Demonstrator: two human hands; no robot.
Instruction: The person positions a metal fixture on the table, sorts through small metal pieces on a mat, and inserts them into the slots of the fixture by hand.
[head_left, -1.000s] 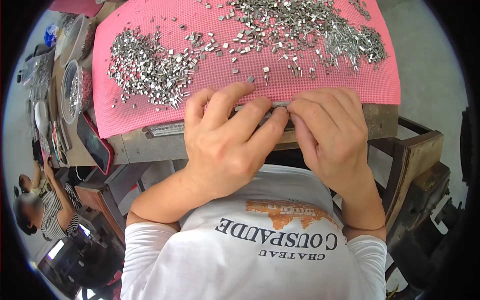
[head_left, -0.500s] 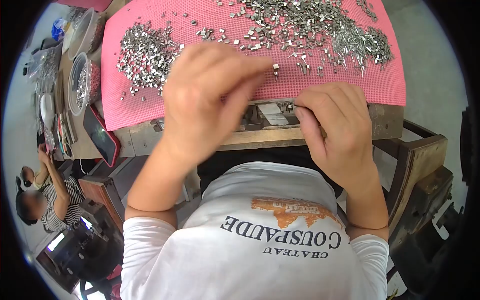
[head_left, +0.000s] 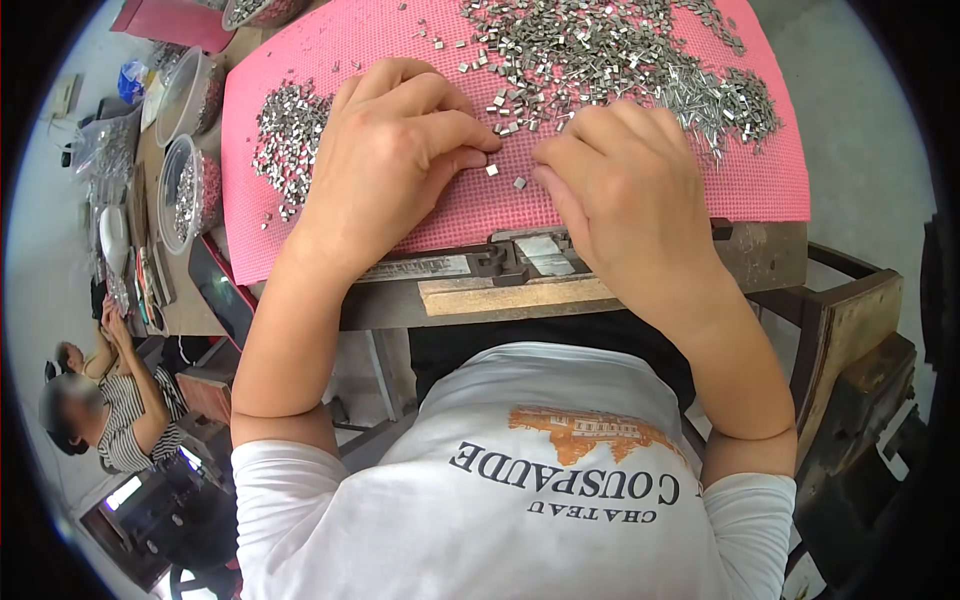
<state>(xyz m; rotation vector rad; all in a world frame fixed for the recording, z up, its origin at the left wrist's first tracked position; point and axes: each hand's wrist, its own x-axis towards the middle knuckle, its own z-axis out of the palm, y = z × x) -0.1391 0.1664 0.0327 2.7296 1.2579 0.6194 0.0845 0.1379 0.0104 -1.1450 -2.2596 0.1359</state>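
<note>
My left hand (head_left: 385, 150) is over the pink mesh mat (head_left: 400, 235), thumb and forefinger closed together; anything between the tips is too small to make out. Just beside those fingertips lie a small shiny metal block (head_left: 491, 170) and a second, greyer block (head_left: 519, 183). Across a narrow gap, my right hand (head_left: 630, 185) has its thumb and forefinger drawn together near the second block, and what they hold, if anything, is hidden. Beyond both hands spreads a big heap of small metal pieces (head_left: 560, 60). A smaller pile (head_left: 287, 140) lies left of my left hand.
Thin metal pins (head_left: 715, 105) lie heaped at the right. Along the table's front edge runs a metal fixture (head_left: 505, 262) above a wooden strip (head_left: 520, 297). Plastic tubs (head_left: 180, 195) and a phone (head_left: 220, 290) are at the left. Another person (head_left: 130, 410) sits farther left.
Both hands have moved farther onto the mat, the right one leaving the metal fixture. Their fingertips are now closer together, beside two loose blocks. The view has shifted slightly.
</note>
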